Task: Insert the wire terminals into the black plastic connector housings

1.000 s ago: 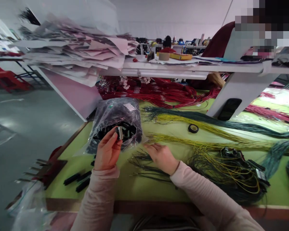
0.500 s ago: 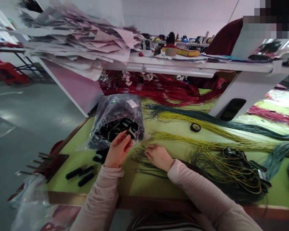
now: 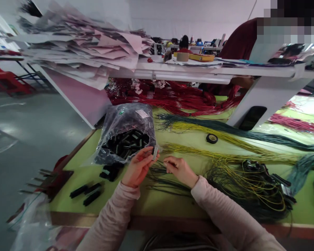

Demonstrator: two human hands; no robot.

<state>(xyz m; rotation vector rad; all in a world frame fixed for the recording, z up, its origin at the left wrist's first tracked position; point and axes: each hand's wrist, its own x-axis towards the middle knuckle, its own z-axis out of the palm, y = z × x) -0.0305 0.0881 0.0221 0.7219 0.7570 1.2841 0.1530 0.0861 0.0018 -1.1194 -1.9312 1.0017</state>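
Observation:
My left hand pinches a small black multi-pin wire connector with a pale face, holding it just above the table. My right hand is close beside it, with its fingertips pinched on what looks like a thin dark wire from the dark green wire bundle beneath. Behind my left hand lies an open clear plastic bag full of black connectors. Several loose connectors sit against the bag, and several black connector strips lie nearer the front.
Yellow and dark green wire bundles and a black tape roll cover the green-topped bench. Red wires lie under a white shelf stacked with papers. A person in a maroon sleeve stands beyond it.
My left hand has moved right, away from the bag, carrying the connector toward my right hand. My right hand's fingers have drawn together on a thin wire.

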